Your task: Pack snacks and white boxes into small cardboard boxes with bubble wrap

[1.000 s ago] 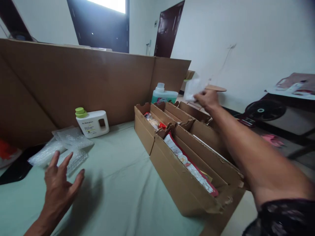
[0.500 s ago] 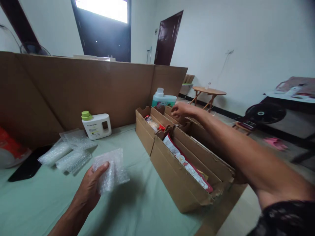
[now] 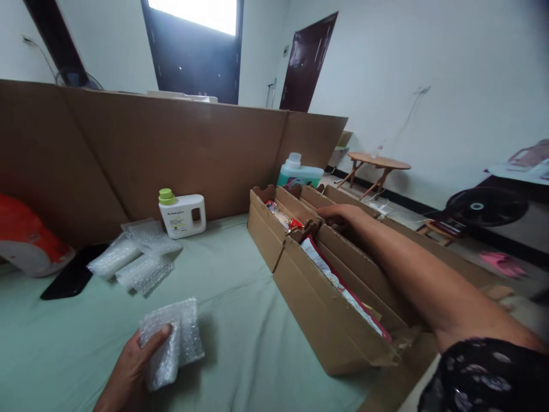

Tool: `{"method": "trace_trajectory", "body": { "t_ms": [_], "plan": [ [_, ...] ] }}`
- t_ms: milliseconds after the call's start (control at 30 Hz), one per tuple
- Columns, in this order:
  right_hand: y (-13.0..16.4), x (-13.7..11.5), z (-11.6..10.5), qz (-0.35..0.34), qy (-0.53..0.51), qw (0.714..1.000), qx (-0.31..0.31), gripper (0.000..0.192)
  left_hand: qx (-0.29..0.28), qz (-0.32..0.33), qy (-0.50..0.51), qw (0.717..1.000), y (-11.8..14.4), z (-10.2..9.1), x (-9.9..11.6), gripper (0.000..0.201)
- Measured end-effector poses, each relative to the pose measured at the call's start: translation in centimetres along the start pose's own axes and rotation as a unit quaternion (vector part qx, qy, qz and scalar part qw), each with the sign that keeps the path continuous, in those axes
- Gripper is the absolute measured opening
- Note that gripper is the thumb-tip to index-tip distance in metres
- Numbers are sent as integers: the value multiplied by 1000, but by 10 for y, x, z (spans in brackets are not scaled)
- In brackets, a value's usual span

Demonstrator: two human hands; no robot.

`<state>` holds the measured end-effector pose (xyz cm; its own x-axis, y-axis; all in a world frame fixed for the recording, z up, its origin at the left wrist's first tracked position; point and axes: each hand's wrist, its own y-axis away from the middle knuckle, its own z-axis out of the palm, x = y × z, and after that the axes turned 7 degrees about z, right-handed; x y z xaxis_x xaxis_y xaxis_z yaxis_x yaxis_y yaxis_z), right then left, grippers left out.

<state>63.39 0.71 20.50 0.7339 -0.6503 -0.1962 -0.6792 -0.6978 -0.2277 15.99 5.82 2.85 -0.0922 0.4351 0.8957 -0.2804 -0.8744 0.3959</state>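
Note:
My left hand [image 3: 131,372] grips a bubble wrap bag [image 3: 174,342] low over the pale green table cover [image 3: 231,343], near the front edge. My right hand [image 3: 338,214] reaches down into the far end of an open cardboard box [image 3: 326,320] with long dividers; its fingers are hidden behind a divider, so I cannot see what they hold. One slot of the box holds a red and white packet [image 3: 338,283], and snack packets [image 3: 285,218] lie in the far slot.
A pile of bubble wrap bags [image 3: 135,257] lies at left beside a white bottle with a green cap [image 3: 182,213]. A teal bottle [image 3: 300,171] stands behind the box. A tall cardboard wall [image 3: 171,149] rings the back. A black phone [image 3: 71,277] lies at left.
My right hand dropped from high above the box down into its far end. My left hand picked up a bubble wrap bag and drew it toward me.

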Motion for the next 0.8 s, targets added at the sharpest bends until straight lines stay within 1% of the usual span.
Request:
{"method": "trace_trajectory", "body": {
  "t_ms": [100, 133, 167, 200, 233, 267, 300, 333, 367, 400, 433, 467, 500, 533, 567, 600, 633, 667, 700, 733, 767, 800],
  "plan": [
    [-2, 1, -23, -25, 19, 999, -31, 45, -31, 42, -30, 998, 8, 9, 7, 52],
    [-4, 1, -35, -29, 26, 999, -35, 46, -49, 62, -55, 995, 10, 10, 10, 50],
    [-4, -1, -48, -29, 36, 998, -29, 42, -70, 92, -87, 989, 11, 11, 13, 49],
    [-1, -6, -63, -29, 51, 998, -10, 34, -97, 138, -127, 977, 12, 13, 18, 46],
    [6, -14, -78, -33, 69, 997, 28, 26, -125, 199, -168, 957, 14, 16, 23, 43],
    [18, -27, -91, -47, 84, 993, 74, 16, -150, 273, -207, 928, 16, 21, 29, 38],
    [36, -44, -102, -75, 93, 985, 123, 7, -169, 352, -237, 890, 20, 28, 35, 31],
    [57, -64, -110, -118, 86, 976, 164, 9, -183, 428, -257, 847, 24, 36, 42, 25],
    [79, -86, -113, -187, 56, 970, 148, 14, -188, 497, -266, 804, 29, 47, 48, 21],
    [101, -108, -114, -263, 4, 960, 90, 17, -191, 552, -268, 766, 34, 57, 53, 20],
    [118, -127, -111, -345, -45, 937, -7, 19, -196, 591, -266, 736, 38, 66, 58, 22],
    [128, -140, -105, -408, -80, 905, -87, 23, -208, 613, -264, 715, 41, 74, 61, 26],
    [131, -145, -99, -433, -111, 883, -142, 28, -225, 616, -261, 709, 43, 78, 64, 30],
    [124, -142, -91, -433, -132, 876, -167, 33, -246, 602, -257, 715, 43, 79, 64, 33],
    [110, -131, -83, -403, -143, 889, -165, 37, -267, 571, -254, 734, 41, 76, 63, 35],
    [88, -115, -73, -358, -149, 913, -125, 35, -286, 531, -250, 758, 38, 70, 61, 35],
    [63, -96, -62, -315, -128, 935, -102, 30, -298, 488, -244, 783, 34, 60, 58, 33],
    [36, -78, -49, -272, -87, 951, -117, 23, -304, 449, -237, 806, 30, 48, 54, 30],
    [10, -61, -34, -252, -72, 956, -134, 16, -303, 416, -231, 825, 26, 36, 50, 26],
    [-11, -48, -19, -248, -67, 954, -153, 13, -295, 388, -227, 843, 22, 23, 45, 22],
    [-26, -40, -5, -243, -60, 952, -178, 13, -281, 364, -225, 859, 20, 10, 41, 20],
    [-35, -35, 9, -243, -59, 948, -199, 15, -263, 341, -225, 874, 17, -1, 36, 20]
  ]
}}
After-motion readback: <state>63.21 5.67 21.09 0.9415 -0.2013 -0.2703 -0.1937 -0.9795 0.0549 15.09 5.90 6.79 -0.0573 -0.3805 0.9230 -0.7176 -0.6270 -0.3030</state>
